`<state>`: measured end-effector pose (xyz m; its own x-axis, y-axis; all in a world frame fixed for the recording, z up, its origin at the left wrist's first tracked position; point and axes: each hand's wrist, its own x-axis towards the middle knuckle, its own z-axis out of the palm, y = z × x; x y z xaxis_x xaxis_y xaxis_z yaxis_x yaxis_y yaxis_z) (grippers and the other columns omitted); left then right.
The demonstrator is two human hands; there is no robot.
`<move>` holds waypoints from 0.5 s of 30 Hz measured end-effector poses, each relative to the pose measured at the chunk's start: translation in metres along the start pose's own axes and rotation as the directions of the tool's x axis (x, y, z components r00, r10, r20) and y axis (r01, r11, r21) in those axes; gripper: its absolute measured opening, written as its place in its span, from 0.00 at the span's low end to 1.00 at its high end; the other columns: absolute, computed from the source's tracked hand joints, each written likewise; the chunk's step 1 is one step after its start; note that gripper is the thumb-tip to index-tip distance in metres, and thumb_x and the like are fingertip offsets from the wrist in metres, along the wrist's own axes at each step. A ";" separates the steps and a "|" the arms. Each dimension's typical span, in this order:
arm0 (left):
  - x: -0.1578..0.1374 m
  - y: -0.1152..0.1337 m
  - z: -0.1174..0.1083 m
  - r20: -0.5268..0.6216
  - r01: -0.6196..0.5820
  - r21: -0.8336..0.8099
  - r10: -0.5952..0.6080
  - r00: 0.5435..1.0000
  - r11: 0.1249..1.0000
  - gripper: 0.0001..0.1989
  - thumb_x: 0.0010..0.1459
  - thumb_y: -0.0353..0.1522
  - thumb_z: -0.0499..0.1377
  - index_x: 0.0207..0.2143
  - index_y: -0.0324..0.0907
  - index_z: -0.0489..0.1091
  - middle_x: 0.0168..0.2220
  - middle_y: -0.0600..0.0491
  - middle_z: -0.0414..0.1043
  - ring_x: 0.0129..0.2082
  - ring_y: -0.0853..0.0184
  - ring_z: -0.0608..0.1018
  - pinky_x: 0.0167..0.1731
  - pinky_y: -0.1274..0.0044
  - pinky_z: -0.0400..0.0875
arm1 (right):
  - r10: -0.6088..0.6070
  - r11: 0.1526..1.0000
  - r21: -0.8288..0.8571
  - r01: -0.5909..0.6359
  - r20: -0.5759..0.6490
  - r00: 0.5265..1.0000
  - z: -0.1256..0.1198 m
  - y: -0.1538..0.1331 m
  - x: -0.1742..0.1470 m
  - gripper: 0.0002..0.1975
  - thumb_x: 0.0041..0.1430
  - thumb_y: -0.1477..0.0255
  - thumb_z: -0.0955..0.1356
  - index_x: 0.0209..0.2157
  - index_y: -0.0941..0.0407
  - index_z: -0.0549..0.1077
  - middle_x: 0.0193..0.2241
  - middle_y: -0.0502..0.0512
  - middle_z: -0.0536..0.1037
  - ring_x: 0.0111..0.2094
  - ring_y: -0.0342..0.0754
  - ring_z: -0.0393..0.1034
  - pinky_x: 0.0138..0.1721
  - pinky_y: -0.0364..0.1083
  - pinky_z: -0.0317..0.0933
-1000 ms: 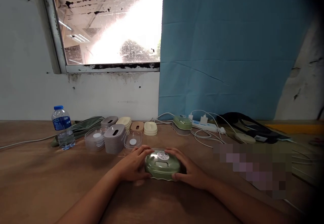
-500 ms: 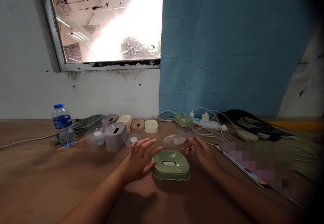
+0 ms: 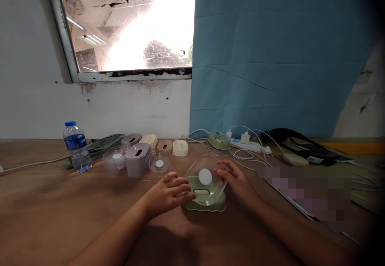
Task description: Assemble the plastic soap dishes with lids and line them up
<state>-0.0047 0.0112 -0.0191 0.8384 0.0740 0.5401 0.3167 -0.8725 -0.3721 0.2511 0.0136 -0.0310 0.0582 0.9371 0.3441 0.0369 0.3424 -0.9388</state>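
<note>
A green oval box (image 3: 189, 205) with a wavy lower rim and a slot in its top sits in front of me. Above it a clear plastic lid (image 3: 195, 165) with a white round disc is tilted up, partly covering the box from view. My right hand (image 3: 233, 175) grips the lid's right edge between thumb and fingers. On the other side, my left hand (image 3: 171, 191) has its fingers stretched out by the left end of the box and the lid's lower left edge; whether it touches either, I cannot tell.
Behind stand stacked mauve boxes (image 3: 137, 165), clear lids (image 3: 159, 162), cream lids (image 3: 180, 148) and another green box (image 3: 219, 141). A water bottle (image 3: 76, 147) is at left. White cables and a power strip (image 3: 246, 145) lie at the back right, near a blurred-out flat thing (image 3: 300, 195).
The clear lid has tipped from nearly flat to facing me and come down nearer the green box. My left hand has shifted slightly right, its fingers closer together.
</note>
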 end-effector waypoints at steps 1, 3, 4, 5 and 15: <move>-0.002 -0.002 0.001 0.015 0.063 -0.010 -0.063 0.998 0.998 0.13 0.63 0.27 0.47 0.46 0.47 0.65 0.41 0.55 0.73 0.48 0.70 0.69 0.51 0.74 0.54 | -0.037 0.999 -0.009 0.037 -0.009 0.999 -0.002 0.002 0.001 0.15 0.49 0.63 0.66 0.39 0.53 0.64 0.34 0.52 0.70 0.28 0.45 0.67 0.27 0.44 0.63; -0.007 -0.008 0.004 0.025 0.213 -0.019 -0.213 0.977 0.977 0.14 0.63 0.27 0.45 0.46 0.47 0.66 0.42 0.54 0.73 0.49 0.68 0.69 0.51 0.72 0.55 | -0.098 0.993 -0.073 0.095 -0.033 0.995 -0.007 0.006 0.004 0.15 0.52 0.60 0.64 0.40 0.53 0.63 0.36 0.54 0.70 0.34 0.48 0.67 0.32 0.46 0.64; -0.010 -0.013 0.005 0.012 0.288 -0.020 -0.288 0.957 0.957 0.14 0.63 0.27 0.45 0.46 0.46 0.66 0.42 0.53 0.73 0.48 0.67 0.69 0.50 0.71 0.56 | -0.116 0.987 -0.118 0.110 -0.043 0.992 -0.009 0.008 0.005 0.15 0.52 0.59 0.63 0.39 0.53 0.63 0.36 0.55 0.70 0.36 0.50 0.67 0.34 0.47 0.64; -0.014 -0.018 0.006 -0.013 0.358 -0.020 -0.359 0.933 0.933 0.14 0.63 0.28 0.45 0.45 0.45 0.67 0.42 0.52 0.73 0.47 0.66 0.69 0.50 0.70 0.57 | -0.127 0.980 -0.160 0.118 -0.049 0.991 -0.011 0.010 0.006 0.16 0.52 0.59 0.64 0.39 0.53 0.63 0.36 0.56 0.70 0.37 0.51 0.67 0.36 0.48 0.64; -0.047 -0.059 0.025 0.030 0.680 -0.110 -0.682 0.731 0.725 0.11 0.59 0.27 0.48 0.39 0.41 0.69 0.37 0.48 0.72 0.39 0.64 0.73 0.40 0.72 0.68 | -0.105 0.941 -0.308 0.138 0.122 0.987 -0.012 0.014 0.002 0.13 0.51 0.60 0.65 0.33 0.54 0.68 0.32 0.53 0.70 0.35 0.50 0.65 0.39 0.49 0.62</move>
<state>-0.0516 0.0715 -0.0413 0.4100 0.6631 0.6262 0.7510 -0.6351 0.1808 0.2639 0.0199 -0.0436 -0.0677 0.8974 0.4361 0.3502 0.4307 -0.8318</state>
